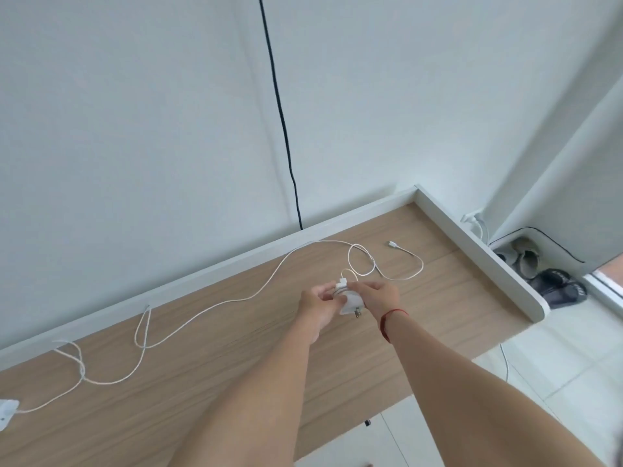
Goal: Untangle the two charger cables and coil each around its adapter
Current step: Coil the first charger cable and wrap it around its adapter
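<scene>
Wooden desk [236, 382] against pale wall [135, 129] — white cables [269, 284] sprawl across it.

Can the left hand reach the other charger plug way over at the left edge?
Probably not right now. The left hand is busy holding an adapter with the right hand, and the other adapter lies far off along the desk, nothing between.
</scene>
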Available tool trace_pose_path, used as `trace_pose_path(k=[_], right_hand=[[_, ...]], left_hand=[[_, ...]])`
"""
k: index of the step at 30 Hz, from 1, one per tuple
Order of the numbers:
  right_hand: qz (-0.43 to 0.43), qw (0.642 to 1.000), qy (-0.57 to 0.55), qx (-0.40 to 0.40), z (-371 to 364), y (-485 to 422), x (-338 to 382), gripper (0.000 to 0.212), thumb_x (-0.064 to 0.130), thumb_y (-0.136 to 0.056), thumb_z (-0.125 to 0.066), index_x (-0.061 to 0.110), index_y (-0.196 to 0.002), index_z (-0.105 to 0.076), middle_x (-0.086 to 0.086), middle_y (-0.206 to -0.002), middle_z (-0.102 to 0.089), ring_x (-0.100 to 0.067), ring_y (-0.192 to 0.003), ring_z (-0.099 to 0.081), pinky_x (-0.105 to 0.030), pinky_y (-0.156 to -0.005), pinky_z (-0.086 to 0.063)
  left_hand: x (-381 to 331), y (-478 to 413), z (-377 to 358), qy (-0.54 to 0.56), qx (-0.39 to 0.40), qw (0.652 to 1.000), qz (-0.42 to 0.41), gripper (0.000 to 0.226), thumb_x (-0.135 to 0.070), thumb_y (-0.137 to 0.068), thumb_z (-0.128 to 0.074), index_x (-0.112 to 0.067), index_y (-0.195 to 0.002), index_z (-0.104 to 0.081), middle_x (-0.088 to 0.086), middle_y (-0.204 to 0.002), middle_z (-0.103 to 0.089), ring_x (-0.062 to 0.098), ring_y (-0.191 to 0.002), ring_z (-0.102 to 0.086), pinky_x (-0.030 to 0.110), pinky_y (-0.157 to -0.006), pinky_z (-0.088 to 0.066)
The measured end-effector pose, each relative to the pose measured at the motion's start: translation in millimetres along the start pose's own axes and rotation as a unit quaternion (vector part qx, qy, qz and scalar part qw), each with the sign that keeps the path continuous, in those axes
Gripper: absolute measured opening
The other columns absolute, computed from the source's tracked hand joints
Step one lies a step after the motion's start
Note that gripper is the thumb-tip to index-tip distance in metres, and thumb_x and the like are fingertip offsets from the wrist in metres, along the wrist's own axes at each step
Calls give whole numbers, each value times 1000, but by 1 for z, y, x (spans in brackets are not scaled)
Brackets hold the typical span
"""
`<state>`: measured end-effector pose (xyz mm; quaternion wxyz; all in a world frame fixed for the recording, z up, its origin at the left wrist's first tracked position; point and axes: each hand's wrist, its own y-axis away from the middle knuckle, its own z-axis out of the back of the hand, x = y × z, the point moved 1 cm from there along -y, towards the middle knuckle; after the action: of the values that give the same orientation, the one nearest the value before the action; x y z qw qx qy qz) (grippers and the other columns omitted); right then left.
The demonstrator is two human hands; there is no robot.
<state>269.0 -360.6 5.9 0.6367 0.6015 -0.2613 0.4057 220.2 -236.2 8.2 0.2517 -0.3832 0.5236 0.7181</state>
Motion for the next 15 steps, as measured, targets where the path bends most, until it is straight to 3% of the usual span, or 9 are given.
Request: trace_pose_path(k=[6, 11, 15], right_hand=[[-32, 999, 3, -18, 11, -10, -22, 24, 20, -80, -74, 2, -95, -73, -11, -81, -70, -17, -66, -61, -23, -55, -46], [-45, 998, 25, -39, 6, -10, -23, 29, 34, -80, -73, 8, -91, -72, -11, -86, -72, -17, -65, -60, -23, -51, -44], [-64, 993, 97, -30, 6, -10, -19, 35, 44, -79, -72, 10, -73, -65, -3, -70, -61, -15, -60, -54, -25, -50, -38]], left_hand=[[15, -10, -17, -24, 17, 999, 27, 46, -5, -86, -70, -12, -131, -59, -3, -104, -65, 12, -99, -60, 32, -98, -50], [9, -12, -16, -16, 25, 998, 62, 42, -7, -90, -66, -12, -131, -56, -3, -106, -63, 16, -102, -62, 32, -87, -55], [10, -10, -12, -23, 42, 994, 102, 46, -3, -85, -68, -10, -128, -56, 9, -114, -65, 22, -104, -66, 31, -79, -59]])
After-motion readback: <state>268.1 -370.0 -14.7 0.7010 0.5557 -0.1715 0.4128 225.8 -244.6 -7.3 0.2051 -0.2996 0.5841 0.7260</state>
